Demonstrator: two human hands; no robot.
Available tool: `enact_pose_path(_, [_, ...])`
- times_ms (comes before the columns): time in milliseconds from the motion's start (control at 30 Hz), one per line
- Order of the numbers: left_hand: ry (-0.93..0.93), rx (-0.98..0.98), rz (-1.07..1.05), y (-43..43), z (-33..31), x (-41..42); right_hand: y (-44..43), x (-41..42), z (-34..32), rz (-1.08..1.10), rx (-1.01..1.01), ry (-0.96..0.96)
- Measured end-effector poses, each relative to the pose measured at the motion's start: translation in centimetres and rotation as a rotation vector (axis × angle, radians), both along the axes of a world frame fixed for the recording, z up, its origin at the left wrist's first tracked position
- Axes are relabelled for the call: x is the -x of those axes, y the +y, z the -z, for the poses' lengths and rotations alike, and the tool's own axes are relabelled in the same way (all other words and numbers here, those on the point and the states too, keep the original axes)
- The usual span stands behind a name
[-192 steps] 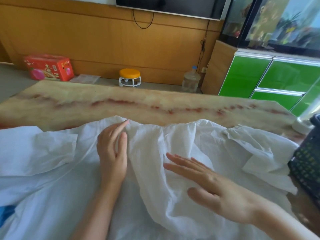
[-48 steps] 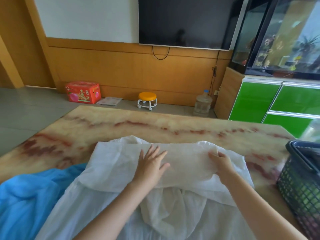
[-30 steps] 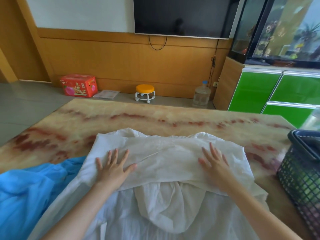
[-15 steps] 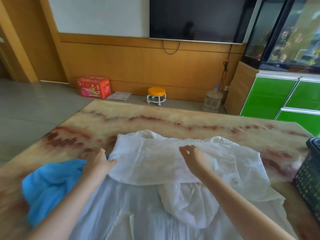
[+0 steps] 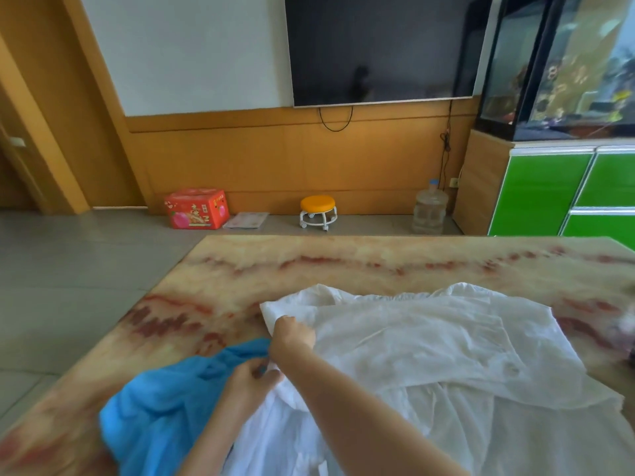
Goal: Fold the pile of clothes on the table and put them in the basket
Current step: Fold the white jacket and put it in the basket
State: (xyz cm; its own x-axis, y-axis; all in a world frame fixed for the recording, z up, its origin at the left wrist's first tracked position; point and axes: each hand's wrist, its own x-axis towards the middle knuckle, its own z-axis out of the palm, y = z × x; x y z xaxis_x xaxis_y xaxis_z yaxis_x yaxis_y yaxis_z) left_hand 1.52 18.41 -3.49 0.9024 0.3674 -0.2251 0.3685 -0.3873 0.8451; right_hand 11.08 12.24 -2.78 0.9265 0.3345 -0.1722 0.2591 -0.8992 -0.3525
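Head view, sole view available.

1. White garment (image 5: 429, 345): lies spread along the near edge of the surface (image 5: 343, 266). It reaches from the middle toward the right edge. Its upper part is turned down over the body in one flat layer, so a first fold looks made. The lower part runs out of frame at the near edge.

2. Right hand (image 5: 293, 333): reaches across the body to the left side of the folded layer. Its fingers (image 5: 287, 321) are curled and pinch the cloth at that side's far corner.

3. Left hand (image 5: 252, 379): sits just nearer on the same side. Its fingers (image 5: 264, 367) are bent and pinch the white edge where it meets the blue garment (image 5: 165, 407).

4. Assessment: two grips on one side suggest the left side is about to be brought over toward the right. Holding both ends should keep the edge straight.

5. Blue garment: bunched and unfolded toward the near left corner, touching the white one. Judged next in turn.

6. Basket: cannot be made out; the right edge is blurred
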Motion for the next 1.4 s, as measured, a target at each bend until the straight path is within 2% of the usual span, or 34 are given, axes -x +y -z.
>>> enact_pose_path(100, [-0.031, 0.112, 0.033, -2.0, -1.5, -0.3, -2.7, -1.0, -2.1, 0.075, -0.144, 0.036])
enact_pose_path(200, [-0.046, 0.186, 0.142, -5.9, -3.9, -1.1, -7.2, -2.7, -4.5, 0.206, -0.49, 0.184])
enact_pose_path(300, [-0.128, 0.112, 0.264, -11.0, -5.5, -2.3, -13.4, -4.2, -4.7, 0.371, -0.788, 0.215])
enact_pose_path(367, [-0.124, 0.039, 0.352, -14.7, -5.5, -2.7, -17.6, -4.6, -3.7, 0.447, -0.9, 0.239])
enact_pose_path(433, [-0.055, 0.099, 0.417, -18.1, -4.5, -2.7, -21.0, -4.7, -2.0, 0.514, -0.886, 0.241])
enact_pose_path(500, [0.047, 0.275, 0.471, -20.7, -3.6, -1.9, -23.5, -4.4, -0.2, 0.527, -0.729, 0.219])
enact_pose_path(567, [0.067, 0.327, 0.508, -22.0, -2.4, -1.6, -24.9, -4.3, 1.2, 0.494, -0.523, 0.155])
enact_pose_path(600, [-0.019, 0.248, 0.506, -22.0, -1.9, -1.8, -25.3, -4.5, 2.1, 0.458, -0.419, 0.105])
enact_pose_path(633, [-0.139, 0.078, 0.494, -21.3, -1.2, -2.2, -25.6, -4.6, 2.6, 0.426, -0.306, 0.047])
enact_pose_path(733, [-0.477, -0.694, 0.395, -17.8, 1.8, -3.8, -25.6, -4.6, 3.2, 0.266, -0.147, -0.134])
enact_pose_path(767, [-0.442, -0.833, 0.391, -17.0, 2.7, -4.0, -25.5, -4.6, 3.7, 0.202, -0.138, -0.132])
enact_pose_path(833, [-0.229, -0.925, 0.434, -16.4, 5.5, -3.8, -25.1, -4.4, 5.4, 0.083, -0.095, -0.093])
enact_pose_path(900, [-0.146, -0.87, 0.424, -16.8, 7.9, -2.5, -24.9, -4.0, 7.3, 0.017, -0.01, -0.11])
enact_pose_path(967, [-0.148, -0.793, 0.455, -17.4, 9.2, -1.4, -24.7, -4.0, 8.5, 0.016, 0.023, -0.155])
enact_pose_path(1067, [-0.179, -0.834, 0.402, -17.8, 9.0, -1.4, -24.7, -3.9, 8.0, 0.016, 0.032, -0.117])
enact_pose_path(1133, [-0.111, -0.839, 0.409, -17.2, 8.7, -1.3, -24.8, -3.5, 7.2, 0.037, 0.019, -0.076])
enact_pose_path(1200, [-0.129, -0.875, 0.356, -16.4, 7.5, -1.1, -24.8, -2.4, 6.2, 0.116, -0.06, -0.016])
enact_pose_path(1233, [-0.155, -0.841, 0.351, -15.9, 7.1, -0.4, -24.9, -1.5, 5.5, 0.16, -0.11, 0.013])
enact_pose_path(1267, [-0.176, -0.725, 0.341, -15.3, 6.5, 0.8, -25.1, -0.4, 5.0, 0.184, -0.139, 0.02])
enact_pose_path(1333, [-0.26, -0.547, 0.214, -14.2, 5.2, 4.3, -25.8, 2.8, 3.9, 0.185, -0.137, 0.007])
enact_pose_path(1400, [-0.118, -0.469, 0.215, -12.9, 4.5, 8.4, -26.4, 6.7, 3.4, 0.187, -0.148, -0.038])
